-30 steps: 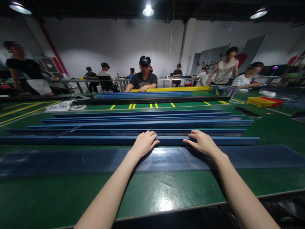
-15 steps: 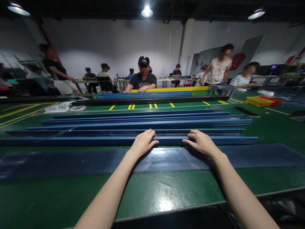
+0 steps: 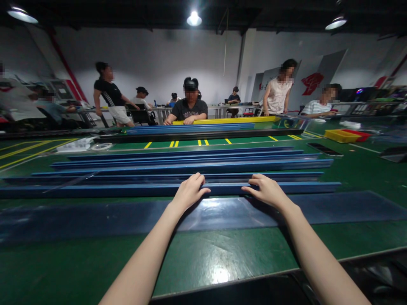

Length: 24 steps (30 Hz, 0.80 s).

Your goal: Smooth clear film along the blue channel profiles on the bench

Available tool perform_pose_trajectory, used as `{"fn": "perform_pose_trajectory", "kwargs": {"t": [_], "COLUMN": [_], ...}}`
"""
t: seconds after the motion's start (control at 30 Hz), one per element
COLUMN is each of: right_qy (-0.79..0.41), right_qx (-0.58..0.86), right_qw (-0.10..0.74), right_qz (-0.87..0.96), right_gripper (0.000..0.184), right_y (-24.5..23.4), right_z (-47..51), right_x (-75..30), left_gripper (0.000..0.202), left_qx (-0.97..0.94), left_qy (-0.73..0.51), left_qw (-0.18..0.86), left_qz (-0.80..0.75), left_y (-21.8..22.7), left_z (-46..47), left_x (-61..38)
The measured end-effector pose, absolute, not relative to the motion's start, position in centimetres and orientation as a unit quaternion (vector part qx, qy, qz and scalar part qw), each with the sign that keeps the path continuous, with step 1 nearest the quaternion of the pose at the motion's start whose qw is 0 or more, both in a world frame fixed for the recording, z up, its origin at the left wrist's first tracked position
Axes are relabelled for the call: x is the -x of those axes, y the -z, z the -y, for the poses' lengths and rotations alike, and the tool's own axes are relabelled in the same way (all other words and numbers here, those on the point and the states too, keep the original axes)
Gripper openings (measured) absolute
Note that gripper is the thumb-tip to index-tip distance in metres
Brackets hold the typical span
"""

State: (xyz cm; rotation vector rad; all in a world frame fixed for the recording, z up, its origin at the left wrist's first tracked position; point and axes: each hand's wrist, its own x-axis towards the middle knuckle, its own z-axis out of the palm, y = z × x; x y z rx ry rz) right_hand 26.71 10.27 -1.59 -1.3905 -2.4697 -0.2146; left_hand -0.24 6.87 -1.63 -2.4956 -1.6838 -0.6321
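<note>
My left hand (image 3: pixel 191 191) and my right hand (image 3: pixel 266 191) both grip the nearest long blue channel strip (image 3: pixel 225 189). The fingers reach over its top edge, and the thumbs lie on the near side. Some fingertips are hidden behind that edge. A gap of bare strip shows between the hands. A long clear plastic sheet strip (image 3: pixel 219 214) lies flat on the green table (image 3: pixel 203 254), under my wrists. Behind the held strip, more blue channel strips (image 3: pixel 197 164) run side by side across the table.
Farther back lie a black strip (image 3: pixel 203 136), a roll of clear tape (image 3: pixel 101 146) and a dark phone (image 3: pixel 324 149). A yellow tray (image 3: pixel 341 135) stands at the right. Across the table a seated person (image 3: pixel 190 108) has their hands by a yellow strip (image 3: pixel 229 120).
My hands stay in the same place on the blue channel strip. In the background, a standing person at the left has walked to the right. The view has shifted slightly.
</note>
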Motion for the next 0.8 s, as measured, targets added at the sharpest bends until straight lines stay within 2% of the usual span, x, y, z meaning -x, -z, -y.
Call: {"fn": "perform_pose_trajectory", "kwargs": {"t": [0.37, 0.8], "right_qy": [0.076, 0.114], "right_qx": [0.487, 0.468], "right_qw": [0.153, 0.149], "right_qz": [0.857, 0.863], "right_gripper": [0.043, 0.041], "right_y": [1.82, 1.73], "right_z": [-10.34, -10.13], "right_x": [-26.81, -26.29], "left_gripper": [0.023, 0.023], "left_qx": [0.800, 0.801], "left_qy": [0.219, 0.181], "left_qw": [0.032, 0.085], "left_qz": [0.558, 0.564], "left_y": [1.71, 1.56], "left_z": [-7.02, -6.84], "left_x": [0.19, 0.08]}}
